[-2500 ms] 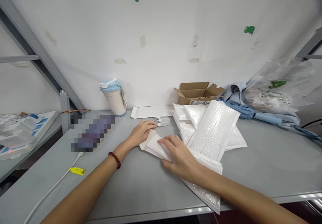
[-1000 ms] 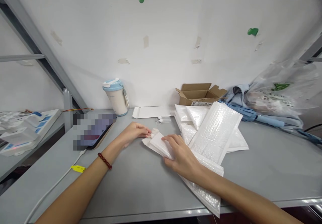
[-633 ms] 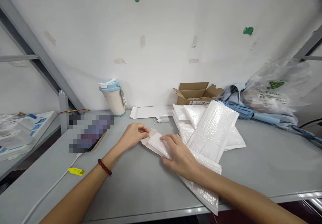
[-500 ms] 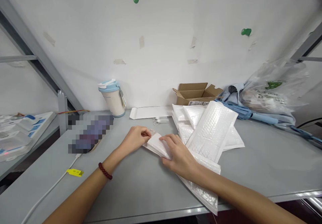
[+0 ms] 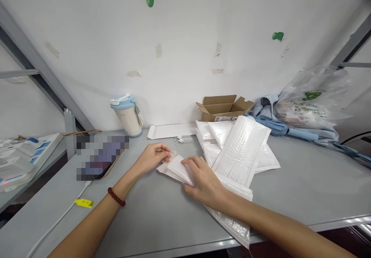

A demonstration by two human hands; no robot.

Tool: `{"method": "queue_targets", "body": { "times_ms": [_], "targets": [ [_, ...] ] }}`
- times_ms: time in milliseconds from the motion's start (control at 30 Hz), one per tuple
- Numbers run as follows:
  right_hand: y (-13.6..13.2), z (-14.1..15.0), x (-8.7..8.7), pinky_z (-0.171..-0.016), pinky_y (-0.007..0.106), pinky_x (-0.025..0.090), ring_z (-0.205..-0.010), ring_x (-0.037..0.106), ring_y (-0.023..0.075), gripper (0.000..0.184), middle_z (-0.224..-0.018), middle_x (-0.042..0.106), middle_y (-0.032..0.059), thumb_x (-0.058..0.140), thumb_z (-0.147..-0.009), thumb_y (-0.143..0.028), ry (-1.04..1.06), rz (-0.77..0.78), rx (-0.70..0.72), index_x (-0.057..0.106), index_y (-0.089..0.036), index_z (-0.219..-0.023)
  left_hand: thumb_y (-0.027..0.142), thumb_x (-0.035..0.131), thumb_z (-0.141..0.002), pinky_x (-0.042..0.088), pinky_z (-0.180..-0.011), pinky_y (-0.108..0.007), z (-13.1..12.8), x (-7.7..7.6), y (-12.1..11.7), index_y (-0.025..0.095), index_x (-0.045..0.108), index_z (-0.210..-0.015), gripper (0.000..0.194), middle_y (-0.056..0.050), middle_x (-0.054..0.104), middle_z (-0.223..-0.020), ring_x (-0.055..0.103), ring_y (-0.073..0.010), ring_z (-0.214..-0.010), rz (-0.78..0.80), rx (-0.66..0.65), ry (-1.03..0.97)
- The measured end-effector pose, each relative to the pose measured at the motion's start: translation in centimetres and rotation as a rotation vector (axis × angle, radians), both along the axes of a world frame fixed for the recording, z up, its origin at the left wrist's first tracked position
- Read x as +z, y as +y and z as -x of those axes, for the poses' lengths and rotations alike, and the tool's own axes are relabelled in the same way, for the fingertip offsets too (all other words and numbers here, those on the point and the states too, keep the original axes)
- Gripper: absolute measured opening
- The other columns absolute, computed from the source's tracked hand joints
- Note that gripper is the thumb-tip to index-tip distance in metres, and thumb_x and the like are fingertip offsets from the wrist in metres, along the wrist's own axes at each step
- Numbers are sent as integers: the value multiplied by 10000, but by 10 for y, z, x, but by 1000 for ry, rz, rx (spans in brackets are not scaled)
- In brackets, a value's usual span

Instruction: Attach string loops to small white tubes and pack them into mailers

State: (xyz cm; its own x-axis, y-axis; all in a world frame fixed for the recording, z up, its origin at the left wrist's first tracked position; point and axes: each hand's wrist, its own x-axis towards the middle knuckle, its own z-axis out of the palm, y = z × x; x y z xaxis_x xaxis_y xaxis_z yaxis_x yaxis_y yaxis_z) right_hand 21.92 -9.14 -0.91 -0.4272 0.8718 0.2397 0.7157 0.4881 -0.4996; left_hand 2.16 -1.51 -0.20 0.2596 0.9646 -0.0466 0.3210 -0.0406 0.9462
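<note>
A white bubble mailer (image 5: 166, 170) lies slantwise in front of me, its open, flap end toward the left. My right hand (image 5: 203, 180) grips it from above, thumb on the near side and fingers over the top. Under those fingers a smooth white flat piece (image 5: 179, 168) shows at the mailer's mouth; I cannot tell whether it is a separate thing or a fold. At the flap's end, my left hand (image 5: 153, 157) has its fingers curled and pinched at the edge. More bubble mailers (image 5: 242, 150) lie in a loose pile just beyond my right hand.
An open cardboard box (image 5: 222, 107) stands against the wall behind the pile. Left of it are a white flat carton (image 5: 171, 130), a small white corded item (image 5: 184, 139) and a tumbler (image 5: 127, 117). A blurred-out phone (image 5: 104, 157) lies left; a blue umbrella (image 5: 301, 133) and plastic bag (image 5: 315, 103) lie right.
My left hand has shifted slightly left at the flap, and the mailer's flap end shows more openly. My right hand keeps its grip. The view has moved slightly.
</note>
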Motion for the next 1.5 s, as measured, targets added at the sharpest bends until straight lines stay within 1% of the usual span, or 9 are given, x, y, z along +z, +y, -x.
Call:
{"method": "queue_targets", "body": {
  "times_ms": [67,200,400,600,867,967,1167,1400,1500],
  "targets": [
    [1,0,-2,-834,383,421,-983,426,233,516,-1139,483,108,530,-670,-140,-15,-12,3,462,-143,-1182,337,565,-704,454,-610,-286,1,-9,10,143,626,-791,221,-54,649,-707,591,-175,-659,-168,116,97],
    [1,0,-4,-821,382,424,-982,427,235,513,-1127,482,108,519,-667,-134,-22,-37,6,458,-139,-1176,336,547,-715,437,-701,-306,-6,-15,32,154,675,-861,267,-56,659,-768,571,-188,-731,-364,101,299],
    [1,0,-1,-819,381,425,-991,433,236,506,-1131,472,116,514,-659,-109,-25,-36,24,452,-141,-1161,326,580,-682,375,-596,-278,-24,-10,57,168,705,-827,248,-12,588,-618,504,-164,-603,-349,54,367],
    [0,1,1,-822,388,418,-997,425,241,516,-1140,465,119,511,-665,-113,-29,-21,32,444,-135,-1177,347,580,-672,370,-597,-269,-27,-3,56,158,658,-678,204,-20,596,-644,499,-156,-622,-289,18,305],
    [1,-1,1,-822,381,425,-989,430,233,500,-1121,470,117,507,-661,-105,-19,-31,20,443,-135,-1156,448,583,-687,393,-615,-251,32,19,34,157,644,-762,307,-39,605,-757,512,-150,-666,-168,126,103],
    [1,-1,1,-821,394,434,-990,434,237,501,-1130,464,120,501,-668,-94,-12,-58,12,430,-142,-1161,426,648,-645,380,-597,-247,48,24,23,165,664,-693,266,-27,589,-676,495,-146,-616,-28,42,150],
    [0,-1,0,-828,425,441,-993,439,244,517,-1126,463,114,480,-671,-63,-19,-116,6,405,-166,-1171,379,640,-667,360,-535,-223,46,37,12,176,691,-670,208,-32,622,-669,509,-139,-602,8,-121,202],
    [-1,0,-1,-827,420,436,-990,426,245,490,-1134,456,124,481,-686,-67,-56,-116,32,418,-140,-1166,282,625,-663,381,-543,-236,10,16,3,172,724,-667,148,-15,647,-637,525,-154,-601,-30,-313,180],
    [0,0,-3,-830,423,432,-985,420,245,500,-1130,458,123,485,-687,-80,-56,-122,35,410,-138,-1178,308,581,-694,358,-521,-244,-4,11,-3,164,658,-516,241,-5,594,-555,497,-150,-563,-72,-377,173]
  ]
}}
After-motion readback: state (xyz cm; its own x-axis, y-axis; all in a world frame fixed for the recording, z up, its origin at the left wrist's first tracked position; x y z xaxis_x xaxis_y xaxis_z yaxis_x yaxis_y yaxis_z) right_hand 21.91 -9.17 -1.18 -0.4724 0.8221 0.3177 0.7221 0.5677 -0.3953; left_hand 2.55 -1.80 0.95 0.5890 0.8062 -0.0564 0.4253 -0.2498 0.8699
